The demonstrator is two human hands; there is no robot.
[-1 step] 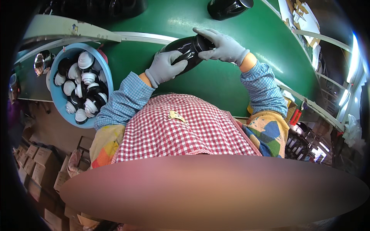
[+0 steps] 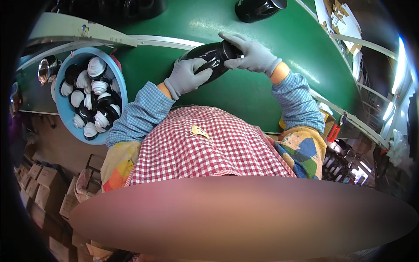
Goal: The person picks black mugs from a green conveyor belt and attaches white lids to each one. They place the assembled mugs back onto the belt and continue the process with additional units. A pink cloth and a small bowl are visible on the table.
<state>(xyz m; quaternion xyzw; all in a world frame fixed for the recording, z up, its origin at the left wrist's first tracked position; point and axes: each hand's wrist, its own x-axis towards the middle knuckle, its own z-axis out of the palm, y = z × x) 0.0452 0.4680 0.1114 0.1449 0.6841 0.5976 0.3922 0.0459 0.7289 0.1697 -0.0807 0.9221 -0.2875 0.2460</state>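
Looks like end work — grey-gloved left hand [image 2: 187, 78] wraps a glossy black rounded container [image 2: 212, 51] over the green tabletop [image 2: 244, 96], grey-gloved right hand [image 2: 253, 54] half-curled round its right end — next move probably needs left steady

Cardboard boxes [image 2: 48, 177] stacked lower left; whitish plastic bag [image 2: 399, 148], glowing tube [image 2: 399, 65] far right.
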